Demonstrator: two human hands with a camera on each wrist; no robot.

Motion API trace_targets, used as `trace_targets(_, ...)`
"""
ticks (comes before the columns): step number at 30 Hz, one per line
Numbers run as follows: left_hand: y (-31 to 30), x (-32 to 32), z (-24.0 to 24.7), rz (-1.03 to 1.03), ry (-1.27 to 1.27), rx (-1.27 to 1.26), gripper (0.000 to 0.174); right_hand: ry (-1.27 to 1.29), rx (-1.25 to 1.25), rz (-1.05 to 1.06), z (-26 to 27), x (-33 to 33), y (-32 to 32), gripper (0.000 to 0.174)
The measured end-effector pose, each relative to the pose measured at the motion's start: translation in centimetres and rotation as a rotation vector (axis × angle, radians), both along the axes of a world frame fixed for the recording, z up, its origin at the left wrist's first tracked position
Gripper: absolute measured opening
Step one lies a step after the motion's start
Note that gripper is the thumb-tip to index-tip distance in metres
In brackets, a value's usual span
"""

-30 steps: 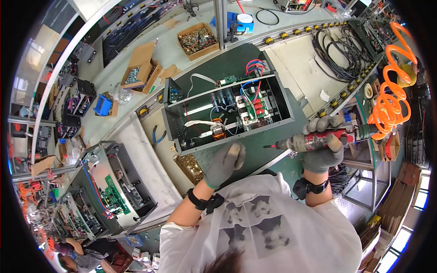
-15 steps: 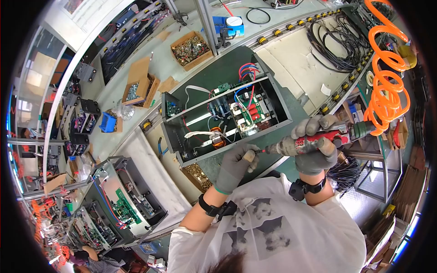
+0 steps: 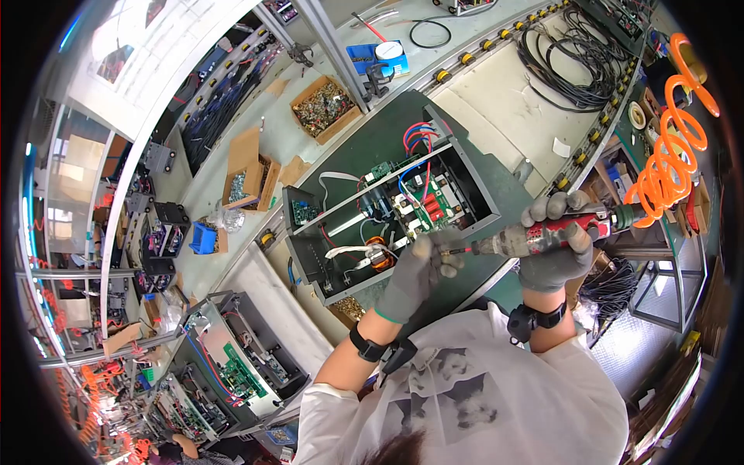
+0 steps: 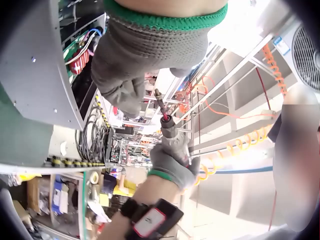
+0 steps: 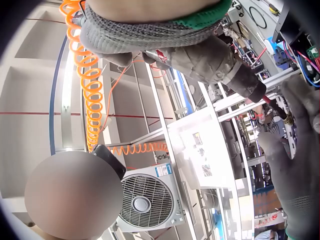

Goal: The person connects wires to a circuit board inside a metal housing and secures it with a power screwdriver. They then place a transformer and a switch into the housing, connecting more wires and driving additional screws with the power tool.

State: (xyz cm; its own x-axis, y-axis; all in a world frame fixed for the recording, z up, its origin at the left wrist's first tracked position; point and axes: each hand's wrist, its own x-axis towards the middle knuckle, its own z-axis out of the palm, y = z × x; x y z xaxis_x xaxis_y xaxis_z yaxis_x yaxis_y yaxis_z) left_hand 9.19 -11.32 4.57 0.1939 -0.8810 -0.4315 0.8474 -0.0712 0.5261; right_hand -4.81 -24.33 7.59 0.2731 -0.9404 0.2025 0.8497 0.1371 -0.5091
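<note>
My gloved right hand (image 3: 550, 263) grips a red and grey air screwdriver (image 3: 523, 239), held level with its bit pointing left. At the end of the bit (image 4: 161, 104) sits a small brass-coloured screw (image 5: 288, 119). Around that tip is my gloved left hand (image 3: 411, 283), thumb and fingers spread apart; the left wrist view shows a gap between the fingers and the bit. Just beyond both hands, a dark metal case (image 3: 372, 279) lies with its top off, showing circuit boards, red and blue wires and a copper-coloured coil (image 3: 379, 256).
An orange coiled air hose (image 3: 670, 167) runs to the screwdriver's rear. Boxes of small hardware (image 3: 325, 106) stand on the far bench. Black cable (image 3: 562, 70) lies coiled at the back right. Another open case (image 3: 232, 364) stands at left, and a box of brass screws (image 3: 348, 309) is partly hidden.
My left hand has moved right and up to the bit's tip, which was bare a second ago. The right hand keeps its grip on the screwdriver. The head view has shifted.
</note>
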Motion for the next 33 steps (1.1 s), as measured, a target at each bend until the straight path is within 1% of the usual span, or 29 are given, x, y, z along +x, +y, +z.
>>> trace_targets(1,-0.7,0.7,-0.9,-0.006,-0.004,0.001,0.025,-0.004,0.001,-0.006,-0.1,-0.1,-0.3,0.035)
trace_targets(3,-2.0,2.6,-4.5,0.063,-1.056,0.216,0.032,0.0,0.061,-0.06,-0.3,-0.3,-0.8,0.035)
trace_targets(4,-2.8,3.2,-5.4,0.06,-1.06,0.212,0.032,0.002,0.059,-0.067,-0.4,-0.5,-0.9,0.035)
trace_targets(6,-4.6,4.1,-7.0,0.041,-1.73,0.446,0.025,0.027,0.056,-0.097,-0.8,-0.7,-1.1,0.035)
trace_targets(7,-5.0,4.4,-8.0,0.039,-1.734,0.44,0.025,0.06,0.058,-0.121,-1.0,-0.8,-1.1,0.035)
trace_targets(9,-5.7,4.7,-9.1,-0.057,-1.777,0.475,0.016,0.075,0.062,-0.131,-1.3,-1.1,-1.2,0.035)
trace_targets(10,-5.9,4.9,-9.2,-0.092,-1.85,0.517,0.012,0.093,0.068,-0.135,-1.5,-1.3,-1.3,0.035)
trace_targets(11,-6.1,4.9,-9.4,-0.101,-1.851,0.511,0.012,0.095,0.071,-0.143,-1.6,-1.4,-1.4,0.035)
trace_targets(13,-6.4,4.9,-9.6,0.051,-1.607,0.489,0.015,0.119,0.106,-0.161,-1.9,-1.6,-1.5,0.036)
trace_targets(14,-6.7,5.2,-9.7,0.02,-1.49,0.456,0.015,0.123,0.114,-0.163,-2.1,-1.6,-1.5,0.036)
trace_targets(15,-7.3,5.3,-9.3,0.016,-1.487,0.462,0.015,0.134,0.114,-0.174,-2.3,-1.6,-1.7,0.035)
trace_targets(17,-8.8,5.5,-8.1,-0.014,-0.623,0.56,0.012,0.143,0.116,-0.181,-2.6,-1.3,-2.1,0.035)
trace_targets(18,-9.4,5.3,-7.4,0.039,-0.585,0.603,0.011,0.152,0.115,-0.184,-2.8,-1.1,-2.1,0.035)
trace_targets(19,-9.8,5.2,-7.8,0.038,-0.583,0.607,0.011,0.16,0.114,-0.188,-2.9,-0.9,-2.2,0.035)
trace_targets(21,-10.4,5.0,-8.7,0.219,-0.58,0.509,0.011,0.165,0.119,-0.203,-3.0,-0.3,-2.6,0.034)
trace_targets(22,-10.7,5.0,-8.8,0.249,-0.589,0.533,0.015,0.168,0.079,-0.203,-3.1,0.1,-2.9,0.033)
trace_targets(23,-10.6,5.0,-8.8,0.249,-0.585,0.535,0.015,0.171,0.036,-0.202,-3.1,0.5,-3.2,0.033)
trace_targets(25,-10.1,5.4,-8.7,0.171,-0.566,0.475,0.02,0.165,0.025,-0.205,-3.2,1.5,-3.8,0.032)
trace_targets(26,-9.9,6.0,-9.1,0.117,-0.566,0.496,0.025,0.164,-0.004,-0.197,-3.5,2.2,-4.2,0.032)
trace_targets(27,-9.7,6.3,-9.2,0.114,-0.565,0.499,0.025,0.163,-0.031,-0.188,-3.8,2.8,-4.5,0.031)
trace_targets(29,-9.5,6.7,-9.2,0.005,-0.594,0.582,0.024,0.125,-0.016,-0.165,-4.4,4.4,-5.0,0.031)
trace_targets(31,-9.3,6.7,-9.7,-0.003,-0.592,0.577,0.026,0.142,-0.004,-0.149,-5.3,5.9,-5.5,0.032)
trace_targets(33,-9.1,6.7,-9.8,0.001,-0.547,0.517,0.028,0.138,0.015,-0.13,-5.9,7.1,-5.9,0.034)
